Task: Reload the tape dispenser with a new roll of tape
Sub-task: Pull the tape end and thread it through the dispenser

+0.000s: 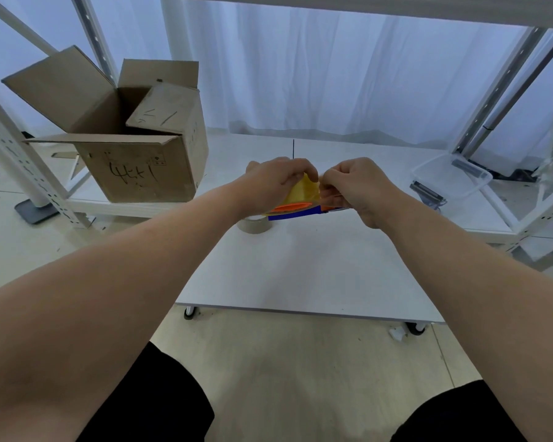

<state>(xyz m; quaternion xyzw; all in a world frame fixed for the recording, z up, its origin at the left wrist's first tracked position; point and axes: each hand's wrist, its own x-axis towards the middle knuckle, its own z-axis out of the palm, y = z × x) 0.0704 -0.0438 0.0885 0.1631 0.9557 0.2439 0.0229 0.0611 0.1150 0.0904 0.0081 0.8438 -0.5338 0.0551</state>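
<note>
While both hands hold it up over the worktop (300, 275), the dispenser (296, 212) sits between them, so the yellow tape (302, 193) can be pulled into place. The left hand (275, 180) is curled around the tape, and the right hand (355, 186) pinches its end. A pale roll (253, 224) lies just under them, with a box (134, 145) off to the left

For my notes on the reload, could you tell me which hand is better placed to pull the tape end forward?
Probably the right hand: its fingertips pinch at the yellow tape edge, while the left hand steadies the dispenser.
</note>
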